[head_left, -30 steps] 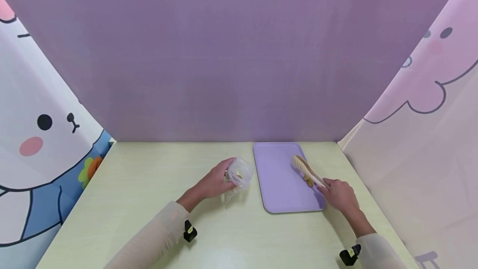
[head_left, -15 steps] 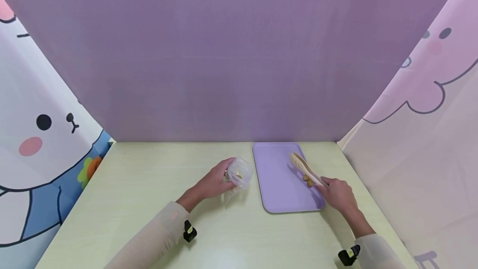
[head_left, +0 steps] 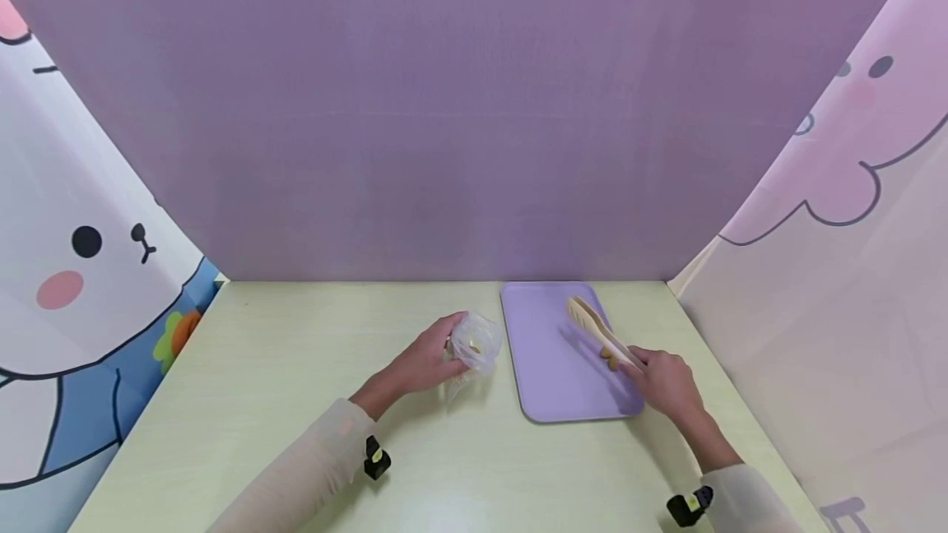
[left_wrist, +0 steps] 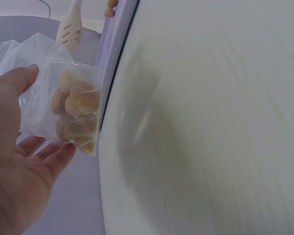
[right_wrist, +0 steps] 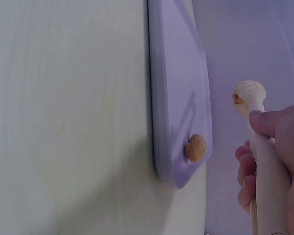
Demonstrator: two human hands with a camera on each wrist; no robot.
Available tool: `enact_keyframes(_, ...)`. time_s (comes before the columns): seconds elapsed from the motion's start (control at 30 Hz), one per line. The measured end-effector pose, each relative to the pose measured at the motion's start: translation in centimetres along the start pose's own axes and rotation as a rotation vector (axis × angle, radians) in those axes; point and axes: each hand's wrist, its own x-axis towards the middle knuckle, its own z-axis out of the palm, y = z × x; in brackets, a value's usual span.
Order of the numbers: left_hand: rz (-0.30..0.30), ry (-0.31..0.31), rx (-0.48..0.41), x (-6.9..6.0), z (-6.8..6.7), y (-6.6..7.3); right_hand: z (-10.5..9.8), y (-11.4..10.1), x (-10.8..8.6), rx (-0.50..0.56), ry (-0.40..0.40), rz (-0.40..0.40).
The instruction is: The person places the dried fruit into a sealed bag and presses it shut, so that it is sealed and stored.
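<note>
At four o'clock from the lilac rectangular tray [head_left: 544, 389], the right hand [head_left: 669, 385] grips beige slotted tongs [head_left: 595, 327], seemingly pinching a round brown walnut [right_wrist: 237, 99]. At nine, the left hand [head_left: 425, 359] holds a clear plastic bag [left_wrist: 41, 105] of walnuts [left_wrist: 82, 104]. Bagging seems the step; next, the tongs should swing toward nine.

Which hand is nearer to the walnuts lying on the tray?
The right hand, just beside the walnuts; the left hand is beyond the left edge of the tray.

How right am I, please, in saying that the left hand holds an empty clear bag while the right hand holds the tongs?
The clear bag is not empty: the left wrist view shows several brown pieces inside it. The rest stands.
</note>
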Motion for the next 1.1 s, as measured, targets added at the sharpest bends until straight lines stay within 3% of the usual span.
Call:
enact_keyframes(0.63, 0.008, -0.01, -0.026, 0.0, 0.1, 0.1, -1.3, -4.3, -0.2, 0.047, 0.058, -0.133)
enact_keyframes(0.9, 0.006, -0.013, -0.032, -0.1, 0.1, 0.3, -1.7, -6.2, -0.4, 0.06, 0.111, -0.23)
enact_keyframes(1.1, -0.001, -0.02, -0.041, -0.1, 0.1, 0.6, -1.8, -7.5, -0.5, 0.076, 0.079, -0.259)
